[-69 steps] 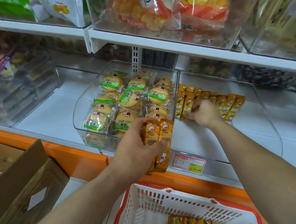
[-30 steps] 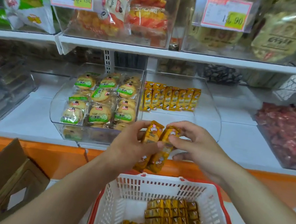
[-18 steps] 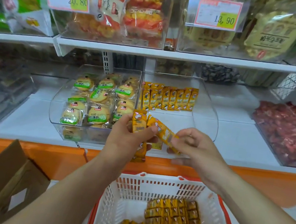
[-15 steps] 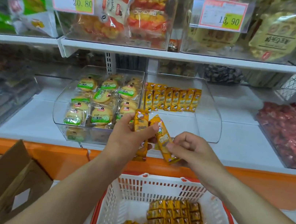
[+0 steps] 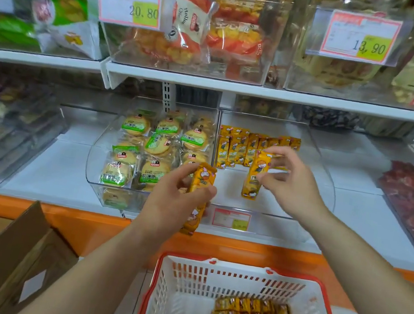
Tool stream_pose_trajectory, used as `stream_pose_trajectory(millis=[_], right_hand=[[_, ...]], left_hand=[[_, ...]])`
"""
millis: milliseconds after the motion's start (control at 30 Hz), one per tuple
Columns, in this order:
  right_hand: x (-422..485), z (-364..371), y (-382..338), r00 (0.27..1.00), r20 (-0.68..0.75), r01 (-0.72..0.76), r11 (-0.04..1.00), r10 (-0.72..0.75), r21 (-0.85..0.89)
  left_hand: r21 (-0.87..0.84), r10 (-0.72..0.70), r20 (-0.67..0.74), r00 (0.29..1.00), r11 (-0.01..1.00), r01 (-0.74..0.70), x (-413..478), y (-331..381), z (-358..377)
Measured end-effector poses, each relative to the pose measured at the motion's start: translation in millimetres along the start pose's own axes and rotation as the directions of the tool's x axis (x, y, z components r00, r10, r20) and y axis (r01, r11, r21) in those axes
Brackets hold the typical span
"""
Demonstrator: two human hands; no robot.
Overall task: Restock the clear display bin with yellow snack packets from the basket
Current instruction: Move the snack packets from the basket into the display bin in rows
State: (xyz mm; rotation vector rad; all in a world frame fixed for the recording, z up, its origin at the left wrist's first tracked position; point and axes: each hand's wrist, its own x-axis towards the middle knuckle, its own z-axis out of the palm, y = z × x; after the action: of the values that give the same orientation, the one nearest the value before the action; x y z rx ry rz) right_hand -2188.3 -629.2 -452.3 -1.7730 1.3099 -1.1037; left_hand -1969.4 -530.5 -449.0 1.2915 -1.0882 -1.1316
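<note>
The right hand [image 5: 288,181] is pinching one packet [image 5: 254,176] over the barely filled bin [image 5: 329,180]; the left hand [image 5: 175,200] is gripping spares [image 5: 198,196] before it. Plenty are waiting in the basket [image 5: 208,286].

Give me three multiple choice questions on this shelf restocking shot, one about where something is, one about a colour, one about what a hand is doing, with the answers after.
1. Where is the packet the right hand pinches? A on the floor; B over the clear bin; C in a pocket.
2. What colour is the rim of the basket? A blue; B green; C red.
3. What is the left hand doing? A gripping a second packet; B lying flat and empty; C pressing a price tag.
Answers: 1 B, it hangs above the bin's bare bottom, in front of the row of packets. 2 C, a red rim tops the white walls. 3 A, the hand curls round it.
</note>
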Motion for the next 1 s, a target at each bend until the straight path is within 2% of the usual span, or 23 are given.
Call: stream_pose_trajectory(millis=[167, 233, 300, 433, 600, 800, 933, 1000], right_hand=[[81.1, 23.9, 38.8, 1.0, 0.007, -0.007, 0.963, 0.009, -0.271], [108.3, 30.3, 52.7, 1.0, 0.005, 0.009, 0.889, -0.008, -0.458], [127.9, 35.7, 64.4, 0.999, 0.011, 0.032, 0.838, -0.031, -0.545], [147.4, 49.0, 78.4, 0.997, -0.004, 0.058, 0.836, -0.071, -0.546], [150.9, 62.2, 84.5, 0.996, -0.008, 0.057, 0.741, -0.084, -0.669], [144.6, 56.8, 75.1, 1.0, 0.019, 0.017, 0.706, -0.005, -0.708], [118.7, 34.0, 44.9, 1.0, -0.012, 0.004, 0.743, -0.016, -0.669], [89.5, 23.0, 24.4, 1.0, -0.027, -0.007, 0.848, -0.008, -0.53]], left_hand=[[0.08, 0.025, -0.077, 0.997, 0.997, -0.019, 9.5, -7.5, -17.2], [0.101, 0.041, -0.078, 0.996, 0.994, -0.033, 13.1, -10.4, -22.5], [0.134, 0.056, -0.062, 0.997, 0.99, -0.047, 15.4, -12.4, -26.3], [0.151, 0.045, -0.063, 0.997, 0.988, -0.035, 19.2, -16.2, -27.0], [0.18, 0.05, -0.074, 0.996, 0.983, -0.036, 22.3, -20.5, -23.4], [0.167, 0.044, -0.057, 0.997, 0.985, -0.034, 20.1, -17.0, -14.4], [0.158, 0.038, -0.046, 0.998, 0.987, -0.03, 16.1, -9.5, -7.9], [0.163, 0.033, -0.033, 0.999, 0.986, -0.027, 12.2, -5.9, -4.0]])
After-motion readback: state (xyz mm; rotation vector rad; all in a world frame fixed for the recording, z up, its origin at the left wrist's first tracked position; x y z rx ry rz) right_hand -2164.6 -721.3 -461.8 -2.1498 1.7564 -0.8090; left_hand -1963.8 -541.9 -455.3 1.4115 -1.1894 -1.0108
